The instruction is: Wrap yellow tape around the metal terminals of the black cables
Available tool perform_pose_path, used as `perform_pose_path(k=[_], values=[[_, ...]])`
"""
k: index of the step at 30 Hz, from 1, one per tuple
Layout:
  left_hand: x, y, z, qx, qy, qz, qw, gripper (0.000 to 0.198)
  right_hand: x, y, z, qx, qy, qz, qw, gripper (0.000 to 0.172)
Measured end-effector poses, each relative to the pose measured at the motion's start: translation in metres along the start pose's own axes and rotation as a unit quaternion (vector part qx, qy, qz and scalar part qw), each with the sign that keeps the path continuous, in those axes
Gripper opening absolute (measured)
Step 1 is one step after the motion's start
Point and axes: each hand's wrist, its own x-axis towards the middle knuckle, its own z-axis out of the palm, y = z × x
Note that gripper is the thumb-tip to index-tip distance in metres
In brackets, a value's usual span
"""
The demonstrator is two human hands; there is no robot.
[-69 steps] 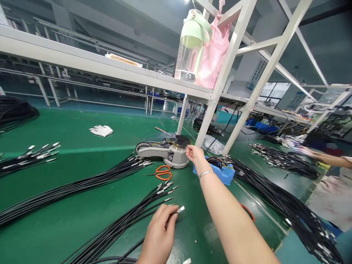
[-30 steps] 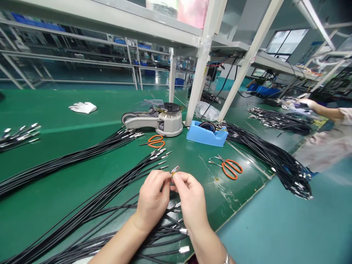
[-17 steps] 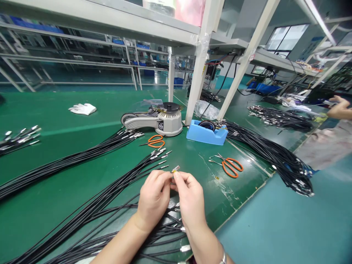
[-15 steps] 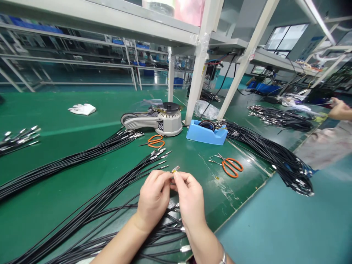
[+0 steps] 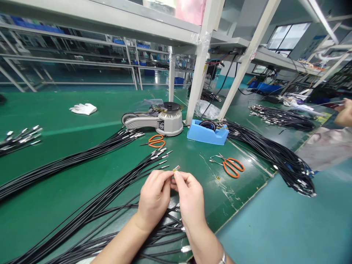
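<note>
Both of my hands meet at the middle of the green bench, fingertips pinched together. Between them pokes up the small metal connector [image 5: 176, 168] of a cable, with a bit of yellow tape at its base. My left hand [image 5: 155, 196] is closed on it from the left, and my right hand [image 5: 190, 198] pinches it with thumb and fingers from the right. The cable behind the connector is mostly hidden by my hands. Under and beside my wrists lie black cables [image 5: 110, 200] with silver metal ends, some pointing towards the back of the bench.
Beyond my hands stand a grey round tape dispenser [image 5: 169, 124] and a blue tape holder [image 5: 206, 134]. Orange-handled scissors [image 5: 232, 167] lie right, another pair [image 5: 156, 141] further back. A white glove [image 5: 83, 109] rests back left. Cable bundles [image 5: 269, 154] lie right, near another person's hand [image 5: 344, 112].
My hands stay almost in place, still pinching the connector, whose tip has shifted very slightly. At the far right, the other person's hand has moved a little.
</note>
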Motion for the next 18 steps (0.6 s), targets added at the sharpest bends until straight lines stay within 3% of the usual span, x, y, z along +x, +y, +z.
perform_pose_path(k=[18], values=[[-0.002, -0.007, 0.0013, 0.005, -0.005, 0.006, 1.0, 0.027, -0.0003, 0.0018, 0.0, 0.041, -0.018, 0.013, 0.999, 0.027]])
